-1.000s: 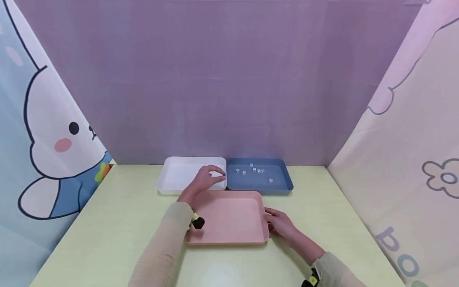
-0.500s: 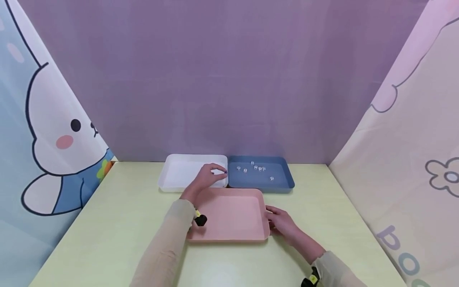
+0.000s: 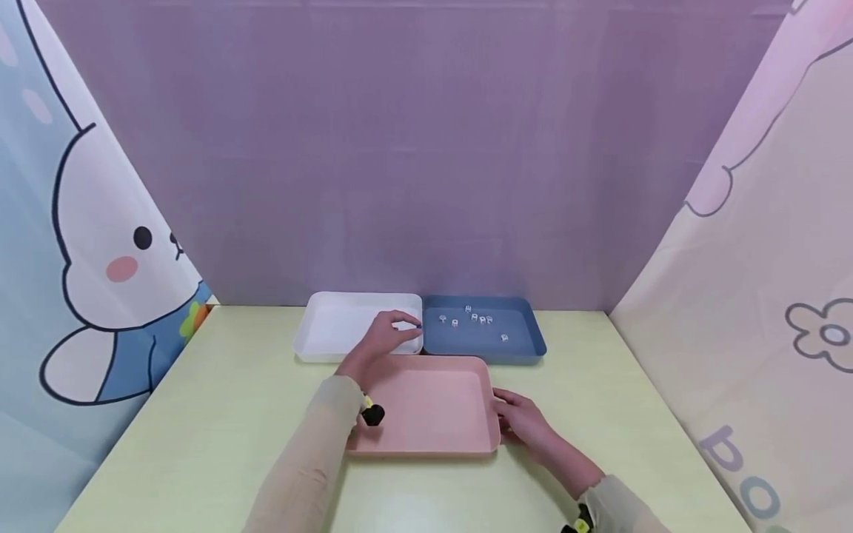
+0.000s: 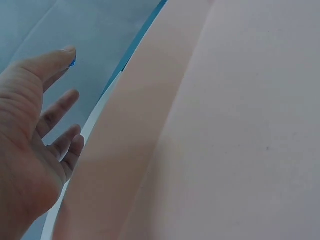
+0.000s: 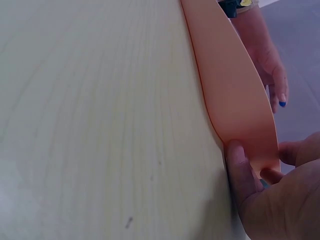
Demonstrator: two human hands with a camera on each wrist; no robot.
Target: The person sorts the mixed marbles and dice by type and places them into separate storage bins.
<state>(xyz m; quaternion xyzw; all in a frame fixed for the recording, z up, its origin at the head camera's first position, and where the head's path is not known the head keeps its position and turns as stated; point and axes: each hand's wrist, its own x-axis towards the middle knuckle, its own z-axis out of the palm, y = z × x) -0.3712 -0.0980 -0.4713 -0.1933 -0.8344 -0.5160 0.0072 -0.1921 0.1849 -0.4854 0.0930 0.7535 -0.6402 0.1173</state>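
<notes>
Over the right end of the white tray, my left hand pinches a tiny blue piece between thumb and forefinger. Most of the piece is hidden by the fingertips, and I cannot tell its kind. The other fingers of that hand are spread and loosely bent in the left wrist view. My right hand grips the right side of the pink tray, thumb low on its outer wall and fingers around the rim in the right wrist view. No object shows on the visible part of the pink tray.
To the right of the white tray, touching it, stands a blue tray with several small white cubes bearing dark marks. Both sit behind the pink tray on a pale wooden table. A purple cloth hangs behind; printed curtains flank the sides.
</notes>
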